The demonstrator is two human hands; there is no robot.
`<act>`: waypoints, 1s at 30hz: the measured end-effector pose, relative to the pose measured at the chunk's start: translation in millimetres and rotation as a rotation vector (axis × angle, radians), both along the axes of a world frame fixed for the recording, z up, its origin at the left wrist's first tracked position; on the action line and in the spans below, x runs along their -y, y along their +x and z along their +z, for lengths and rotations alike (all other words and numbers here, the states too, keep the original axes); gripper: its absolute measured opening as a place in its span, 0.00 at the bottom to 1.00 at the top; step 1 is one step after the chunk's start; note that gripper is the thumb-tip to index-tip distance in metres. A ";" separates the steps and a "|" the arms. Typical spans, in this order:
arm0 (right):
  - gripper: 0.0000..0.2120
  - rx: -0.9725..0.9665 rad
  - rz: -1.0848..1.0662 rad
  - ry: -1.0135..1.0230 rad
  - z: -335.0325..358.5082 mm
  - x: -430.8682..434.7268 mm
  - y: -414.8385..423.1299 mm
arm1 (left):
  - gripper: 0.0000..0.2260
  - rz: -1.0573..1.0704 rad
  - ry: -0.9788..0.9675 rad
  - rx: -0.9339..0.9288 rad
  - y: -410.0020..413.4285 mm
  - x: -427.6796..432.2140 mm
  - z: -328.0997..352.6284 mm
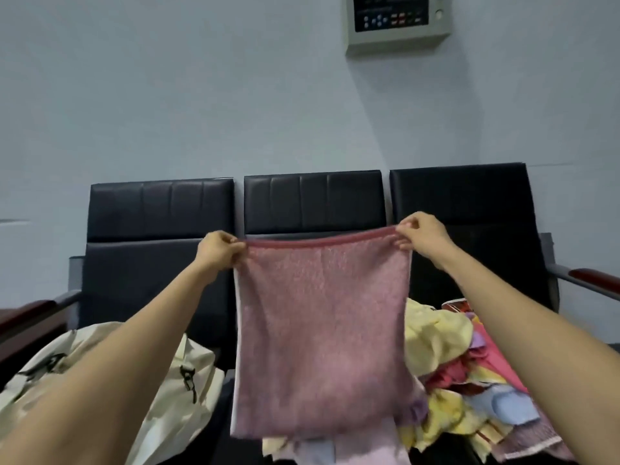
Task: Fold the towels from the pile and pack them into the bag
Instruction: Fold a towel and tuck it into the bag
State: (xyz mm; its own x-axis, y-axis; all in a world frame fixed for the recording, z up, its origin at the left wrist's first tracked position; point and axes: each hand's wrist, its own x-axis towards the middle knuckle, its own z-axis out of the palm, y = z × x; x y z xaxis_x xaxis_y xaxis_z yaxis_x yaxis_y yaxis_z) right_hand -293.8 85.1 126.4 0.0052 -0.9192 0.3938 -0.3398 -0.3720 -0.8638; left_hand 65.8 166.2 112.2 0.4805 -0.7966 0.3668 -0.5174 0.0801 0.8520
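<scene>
A pink towel [323, 337] hangs in the air in front of me, folded over at its top edge and stretched flat. My left hand [218, 251] pinches its upper left corner. My right hand [422, 234] pinches the upper right corner. A pile of towels [469, 370] in yellow, pink, blue and purple lies on the seat at the lower right, partly hidden behind the hanging towel. A cream cloth bag [174, 380] with black print lies on the seat at the lower left, under my left forearm.
A row of three black padded seats [161, 209] stands against a pale wall. Dark red armrests [597, 275] stick out at both ends. A grey control panel [397, 21] is mounted high on the wall.
</scene>
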 end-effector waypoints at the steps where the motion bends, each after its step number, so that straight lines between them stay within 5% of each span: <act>1: 0.06 0.036 -0.062 -0.088 0.5 3.4 2.1 | 0.04 0.031 -0.116 -0.033 -4.8 3.7 2.7; 5: 0.04 0.149 -0.062 -0.270 5.5 2.3 3.2 | 0.04 0.036 -0.396 -0.099 -20.0 -0.8 9.3; 11: 0.03 0.127 -0.003 -0.313 -18.9 -17.9 -2.5 | 0.04 -0.043 -0.402 -0.108 -16.6 -28.9 -27.9; 21: 0.03 -0.118 0.326 0.017 -80.7 -50.8 -31.1 | 0.03 -0.207 0.029 -0.293 2.2 -85.2 -106.3; 26: 0.03 -0.292 0.348 0.299 -143.0 -35.8 -22.1 | 0.06 -0.133 0.336 -0.306 5.9 -68.9 -174.3; 30: 0.01 -0.297 0.291 0.334 -185.3 -16.1 -9.0 | 0.10 -0.087 0.392 -0.314 5.8 -50.2 -215.8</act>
